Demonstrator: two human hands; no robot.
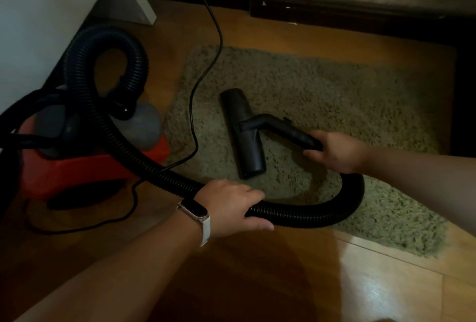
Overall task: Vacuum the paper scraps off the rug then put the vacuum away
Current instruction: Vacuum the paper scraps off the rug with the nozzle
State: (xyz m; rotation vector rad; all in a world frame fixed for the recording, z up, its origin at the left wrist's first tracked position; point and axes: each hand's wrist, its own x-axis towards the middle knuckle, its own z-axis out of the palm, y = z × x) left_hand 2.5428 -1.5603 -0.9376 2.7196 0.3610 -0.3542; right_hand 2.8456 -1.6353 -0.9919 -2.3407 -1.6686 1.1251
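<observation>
A shaggy olive rug point(334, 94) lies on the wooden floor. The black floor nozzle point(243, 133) of the vacuum rests flat on the rug's left half. My right hand point(334, 151) grips the black handle tube just behind the nozzle. My left hand point(231, 205), with a watch on its wrist, grips the black ribbed hose point(322, 213) near the rug's front edge. The hose loops back to the red and grey vacuum body point(90, 159) on the left. I see no paper scraps on the rug in this dim light.
A thin black power cord point(206, 64) runs from the top across the rug's left edge to the vacuum. White furniture point(51, 12) stands at the back left. A dark skirting board point(334, 12) lines the far wall. Bare wooden floor point(283, 283) lies in front.
</observation>
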